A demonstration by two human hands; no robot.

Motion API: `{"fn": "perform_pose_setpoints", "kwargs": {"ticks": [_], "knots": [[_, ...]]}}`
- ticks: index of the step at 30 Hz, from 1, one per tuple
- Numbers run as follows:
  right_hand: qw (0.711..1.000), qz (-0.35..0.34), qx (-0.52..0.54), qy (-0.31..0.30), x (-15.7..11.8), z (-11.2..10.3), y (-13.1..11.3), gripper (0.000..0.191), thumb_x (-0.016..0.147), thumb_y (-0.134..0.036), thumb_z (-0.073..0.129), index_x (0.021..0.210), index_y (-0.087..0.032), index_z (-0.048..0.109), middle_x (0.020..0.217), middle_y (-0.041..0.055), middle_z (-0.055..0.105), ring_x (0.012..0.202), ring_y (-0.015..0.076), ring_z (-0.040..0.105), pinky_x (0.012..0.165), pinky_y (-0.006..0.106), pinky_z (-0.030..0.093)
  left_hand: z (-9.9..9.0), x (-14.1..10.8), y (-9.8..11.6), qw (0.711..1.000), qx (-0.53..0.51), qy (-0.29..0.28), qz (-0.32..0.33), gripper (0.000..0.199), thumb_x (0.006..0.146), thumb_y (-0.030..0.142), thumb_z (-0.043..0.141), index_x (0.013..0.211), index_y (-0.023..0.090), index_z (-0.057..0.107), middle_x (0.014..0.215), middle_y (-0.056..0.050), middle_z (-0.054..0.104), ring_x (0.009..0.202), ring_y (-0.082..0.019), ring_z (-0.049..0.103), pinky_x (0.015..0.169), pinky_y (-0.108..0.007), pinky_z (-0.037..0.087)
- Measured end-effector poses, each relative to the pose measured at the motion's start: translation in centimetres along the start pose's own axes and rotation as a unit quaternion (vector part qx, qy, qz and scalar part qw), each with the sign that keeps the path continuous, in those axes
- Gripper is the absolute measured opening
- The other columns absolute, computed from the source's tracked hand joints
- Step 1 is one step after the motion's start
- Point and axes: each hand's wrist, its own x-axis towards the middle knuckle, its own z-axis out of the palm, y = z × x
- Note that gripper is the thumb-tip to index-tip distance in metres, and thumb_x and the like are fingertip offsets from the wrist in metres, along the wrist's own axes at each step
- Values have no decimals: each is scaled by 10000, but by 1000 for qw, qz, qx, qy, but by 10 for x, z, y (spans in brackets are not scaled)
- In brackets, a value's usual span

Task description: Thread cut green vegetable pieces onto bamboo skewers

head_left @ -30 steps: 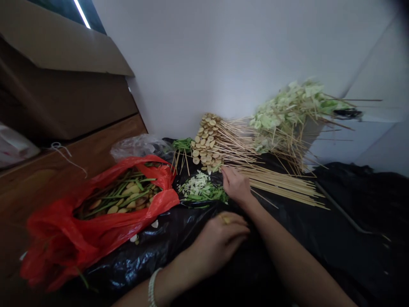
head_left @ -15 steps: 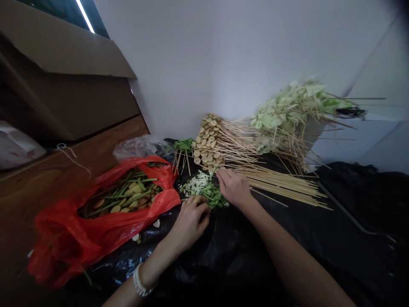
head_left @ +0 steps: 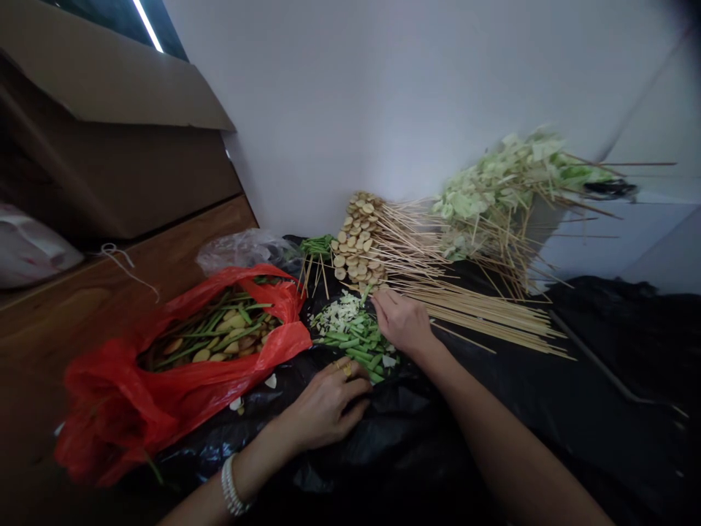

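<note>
Lying already loaded near the white wall (head_left: pixel 307 102) are three groups of skewers: a deep stack of pale round slices (head_left: pixel 358 237), a small bundle of green pieces (head_left: pixel 316 246) to its left, and a heap of leafy skewers (head_left: pixel 498 179) to its right. Still unused, by appearance, are the bare skewers (head_left: pixel 493 314) laid beside the right hand (head_left: pixel 402 321); the loose chopped greens (head_left: pixel 353 343) and the slices and stalks (head_left: pixel 230 329) in the red bag (head_left: pixel 136 409) are also unthreaded. The fingers of the right hand are closed on a small green piece (head_left: pixel 366 294) at the far edge of the chopped greens. The left hand (head_left: pixel 334 398) is placed at their near edge, its fingers curled; whether anything is gripped cannot be told. The working surface is covered by black plastic sheeting (head_left: pixel 405 431), its support hidden. At the left, a cardboard box (head_left: pixel 153 175) is carried by a wooden surface (head_left: pixel 175 250).
</note>
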Motion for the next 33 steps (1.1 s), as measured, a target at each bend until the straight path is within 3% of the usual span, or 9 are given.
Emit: {"fn": "perform_pose_setpoints", "kwargs": {"ticks": [5,8,10,13,20,26,33], "knots": [[1000,-3,-2,-6,1,0,-1,252,941,-205,395,979,-180,643,825,40,658,689,136,560,579,274,268,5,-1,-9,998,-31,45,-35,299,947,171,354,1167,214,553,984,-60,613,933,-160,576,844,-295,470],[1000,-8,-3,-10,1,-1,-2,245,931,-196,404,990,-179,641,826,38,657,664,134,551,563,280,254,5,3,-17,994,-10,68,-80,337,920,184,416,1242,226,504,1163,-77,558,1011,-168,571,869,-294,476],[1000,-8,-3,-12,0,-1,-2,242,927,-194,407,986,-179,641,821,38,656,651,133,546,558,281,248,1,10,-20,995,36,33,-89,410,855,222,523,1264,231,491,1222,-84,526,1028,-200,574,856,-315,487],[1000,-5,1,-15,-1,0,-2,239,923,-191,406,970,-178,640,808,41,655,648,133,544,563,277,250,-9,24,-19,991,98,-40,-80,450,787,220,567,1233,216,508,1118,-79,572,946,-220,603,775,-319,504],[1000,-3,-4,-28,0,-1,-2,233,917,-185,406,948,-179,637,815,46,653,672,137,551,567,275,264,-7,51,-12,974,198,-96,-61,216,766,227,542,967,149,556,937,-98,604,783,-231,620,682,-337,503],[1000,-1,0,-24,0,-1,0,258,933,-200,389,974,-179,642,826,51,654,675,137,547,570,272,263,-11,61,-24,967,236,-68,-71,169,859,176,422,995,128,511,906,-112,613,799,-238,621,690,-350,505],[1000,11,-10,3,1,0,5,288,954,-244,368,949,-182,649,800,50,650,663,141,537,579,276,252,-27,83,-58,965,233,0,-120,201,885,191,429,1059,128,509,1002,-117,590,856,-224,609,740,-342,502]]}}
